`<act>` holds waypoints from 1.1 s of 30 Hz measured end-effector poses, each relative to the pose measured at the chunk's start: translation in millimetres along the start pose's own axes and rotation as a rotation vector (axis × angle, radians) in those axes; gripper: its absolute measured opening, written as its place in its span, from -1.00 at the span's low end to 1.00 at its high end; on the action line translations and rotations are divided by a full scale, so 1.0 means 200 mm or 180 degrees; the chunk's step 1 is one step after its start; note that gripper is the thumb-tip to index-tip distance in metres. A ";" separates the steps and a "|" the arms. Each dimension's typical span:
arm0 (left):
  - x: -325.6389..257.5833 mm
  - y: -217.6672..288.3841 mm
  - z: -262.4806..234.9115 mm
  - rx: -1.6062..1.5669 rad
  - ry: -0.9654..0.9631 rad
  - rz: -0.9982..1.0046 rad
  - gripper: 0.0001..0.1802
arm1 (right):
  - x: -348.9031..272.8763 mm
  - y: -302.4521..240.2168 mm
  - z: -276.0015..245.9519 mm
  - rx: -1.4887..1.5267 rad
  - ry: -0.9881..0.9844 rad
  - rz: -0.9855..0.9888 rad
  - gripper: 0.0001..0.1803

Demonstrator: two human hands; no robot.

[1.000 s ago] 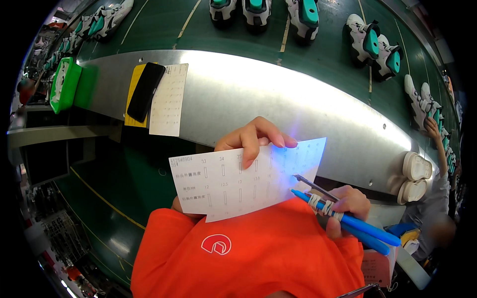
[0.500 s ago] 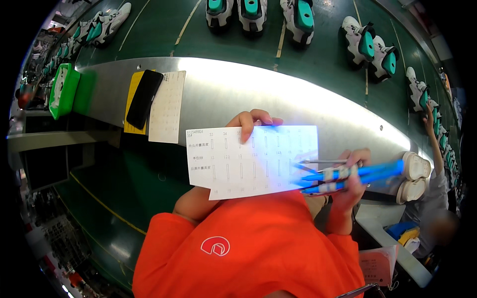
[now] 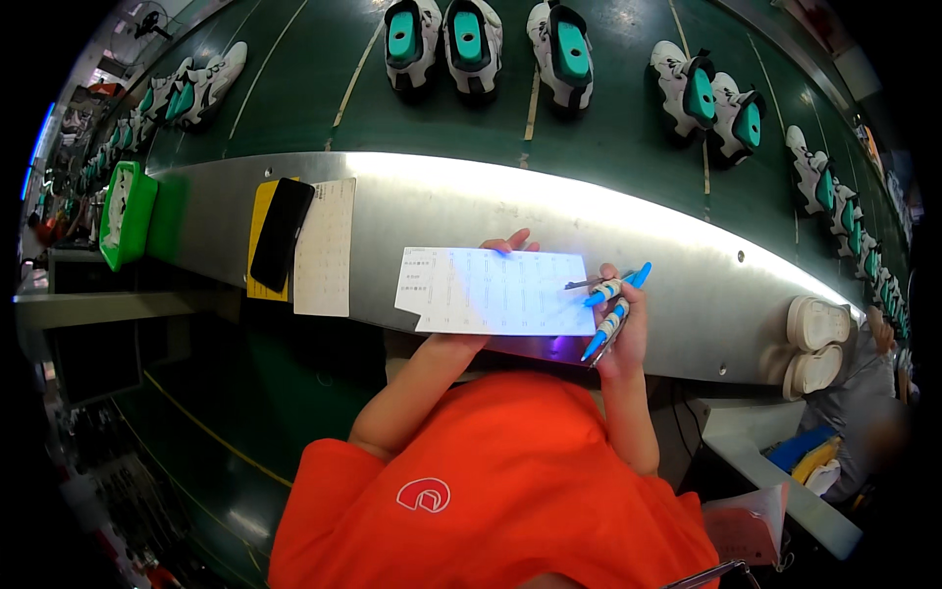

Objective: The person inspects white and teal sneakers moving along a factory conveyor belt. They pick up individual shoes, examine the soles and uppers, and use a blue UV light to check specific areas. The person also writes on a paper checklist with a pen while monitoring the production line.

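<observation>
My left hand (image 3: 510,241) grips a white printed card (image 3: 471,294) with rows of narrow slots and a notched lower left corner. Its fingertips curl over the far edge; the rest of the hand is behind the card. My right hand (image 3: 633,329) is closed around two blue pens (image 3: 609,322) wrapped with pale tape, along with a thin pointed metal tool (image 3: 583,285) whose kind I cannot make out. The tool's tip and one pen end lie over the card's right side. Blue-violet light falls on the card there and on the bench edge below.
On the metal bench (image 3: 412,206), a black phone (image 3: 282,234) rests over a yellow pad beside another printed card (image 3: 325,245). A green tray (image 3: 140,216) stands at left, pale shoe-shaped pieces (image 3: 816,324) at right. White shoes (image 3: 473,44) with green inserts line the green belt beyond.
The card has moved farther from my body and lies flatter over the bench. My right hand has moved left and away from me, its pens now turned more upright. The view has tilted up slightly.
</observation>
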State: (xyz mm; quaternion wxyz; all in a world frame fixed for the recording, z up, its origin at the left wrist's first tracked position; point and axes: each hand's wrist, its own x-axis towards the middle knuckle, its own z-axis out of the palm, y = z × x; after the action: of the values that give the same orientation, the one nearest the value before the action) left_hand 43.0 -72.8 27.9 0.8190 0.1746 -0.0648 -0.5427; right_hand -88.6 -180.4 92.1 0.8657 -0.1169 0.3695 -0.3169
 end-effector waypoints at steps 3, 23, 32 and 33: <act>-0.04 0.02 0.16 0.0100 0.0260 -0.0226 -0.14 | 0.04 0.02 -0.13 -0.0377 -0.0519 -0.0040 -0.78; -0.32 -0.02 0.27 0.2710 0.1388 0.0928 -0.58 | -0.16 -0.06 -0.09 -0.1083 -0.1099 -0.0623 -0.75; -0.36 0.19 0.50 0.5291 -0.0031 0.0662 -0.60 | -0.45 -0.14 -0.08 -0.1820 -0.1419 -0.2329 -0.61; -0.36 0.22 0.55 0.5526 -0.0186 0.0336 -0.61 | -0.46 -0.13 -0.07 -0.1872 -0.1688 -0.2673 -0.60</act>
State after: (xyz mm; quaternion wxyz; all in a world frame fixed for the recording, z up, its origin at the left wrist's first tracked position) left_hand 20.6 -15.8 151.7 0.4184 0.7202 -0.4847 -0.2669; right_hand -158.3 -142.2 146.2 0.6598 -0.5647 0.1344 -0.4772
